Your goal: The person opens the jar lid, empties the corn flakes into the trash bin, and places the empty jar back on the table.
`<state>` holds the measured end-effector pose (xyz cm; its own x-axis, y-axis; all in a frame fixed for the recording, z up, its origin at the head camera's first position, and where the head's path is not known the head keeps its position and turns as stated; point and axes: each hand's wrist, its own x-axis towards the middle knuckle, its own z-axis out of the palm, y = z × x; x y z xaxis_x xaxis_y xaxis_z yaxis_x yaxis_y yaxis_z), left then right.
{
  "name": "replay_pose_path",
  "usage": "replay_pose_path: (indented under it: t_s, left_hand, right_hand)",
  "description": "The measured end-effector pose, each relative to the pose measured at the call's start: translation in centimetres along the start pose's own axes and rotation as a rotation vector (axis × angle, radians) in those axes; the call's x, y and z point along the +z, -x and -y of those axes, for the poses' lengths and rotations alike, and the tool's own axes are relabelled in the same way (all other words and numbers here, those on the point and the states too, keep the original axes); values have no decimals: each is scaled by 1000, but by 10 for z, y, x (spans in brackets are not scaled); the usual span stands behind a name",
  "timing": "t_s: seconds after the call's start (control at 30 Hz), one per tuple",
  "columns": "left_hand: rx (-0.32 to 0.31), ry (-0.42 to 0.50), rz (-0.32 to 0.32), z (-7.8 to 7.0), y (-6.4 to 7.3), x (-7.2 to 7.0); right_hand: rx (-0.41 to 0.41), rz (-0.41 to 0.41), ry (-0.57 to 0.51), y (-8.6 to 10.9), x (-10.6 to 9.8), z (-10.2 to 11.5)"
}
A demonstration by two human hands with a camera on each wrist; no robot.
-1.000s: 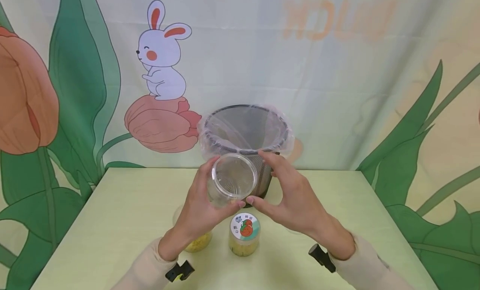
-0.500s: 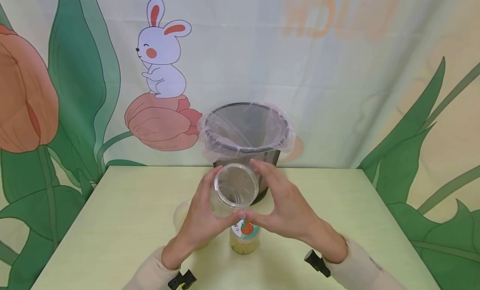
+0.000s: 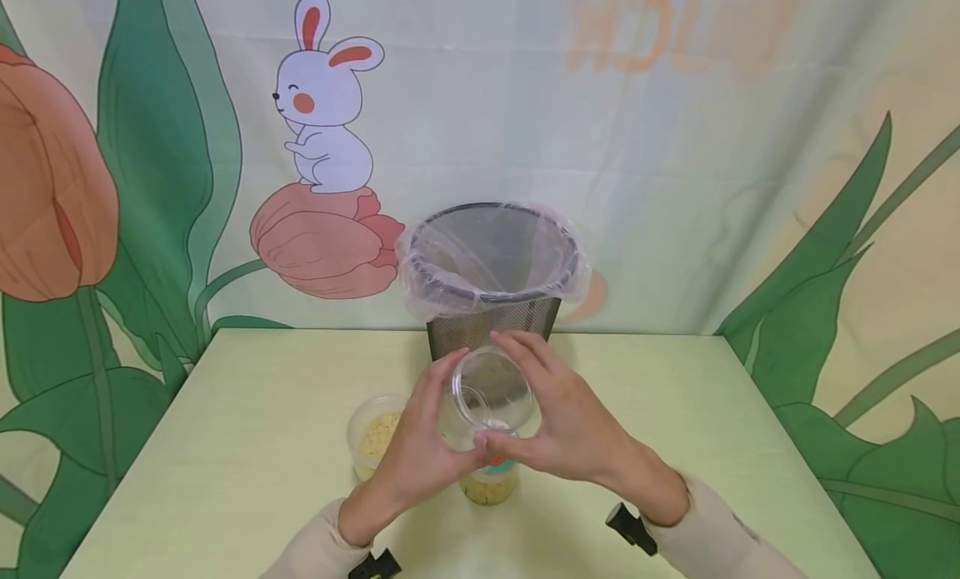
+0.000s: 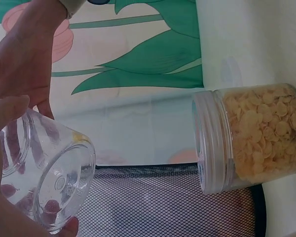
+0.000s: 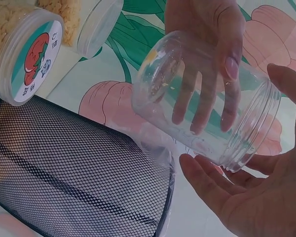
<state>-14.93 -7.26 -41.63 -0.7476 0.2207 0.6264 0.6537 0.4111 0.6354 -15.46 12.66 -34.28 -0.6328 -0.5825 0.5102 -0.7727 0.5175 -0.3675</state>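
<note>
Both hands hold a clear plastic jar [image 3: 493, 387], tilted with its open mouth toward the head camera. My left hand [image 3: 420, 446] grips its side, the fingers showing through the wall in the right wrist view. My right hand [image 3: 573, 416] curves round the other side, thumb and fingers at the threaded rim. A few yellow crumbs [image 5: 150, 58] cling near the jar's base. Below the hands stands a lidded jar [image 3: 487, 489] of yellow flakes; its tomato-printed lid [image 5: 38, 63] shows in the right wrist view. Left of it, partly behind my left hand, is an unlidded container of flakes [image 3: 378, 429].
A black mesh bin [image 3: 491, 322] with a pinkish clear liner [image 3: 420, 291] over its rim stands just behind the hands, at the back of the pale green table [image 3: 277, 412]. A printed cloth [image 3: 645, 187] with a rabbit and tulips hangs behind.
Both hands have brought the jar lower and nearer, away from the bin's rim. The right hand has come in closer around the jar. More of the unlidded container now shows.
</note>
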Motion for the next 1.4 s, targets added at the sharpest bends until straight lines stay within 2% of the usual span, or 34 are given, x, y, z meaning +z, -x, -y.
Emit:
replay_pose_path:
  t_s: [0.17, 0.63, 0.8, 1.13, 1.4]
  left_hand:
    - [21, -22, 0, 1, 2, 4]
    - [20, -24, 37, 0, 1, 4]
    - [-10, -16, 40, 1, 2, 1]
    - [-37, -78, 36, 9, 10, -7]
    - [17, -142, 43, 16, 13, -9]
  right_hand:
    - [-10, 9, -11, 1, 2, -1]
    - [7, -12, -2, 3, -3, -3]
    - [52, -21, 35, 7, -11, -7]
    - [116, -26, 74, 16, -27, -21]
    - [231, -22, 97, 26, -36, -40]
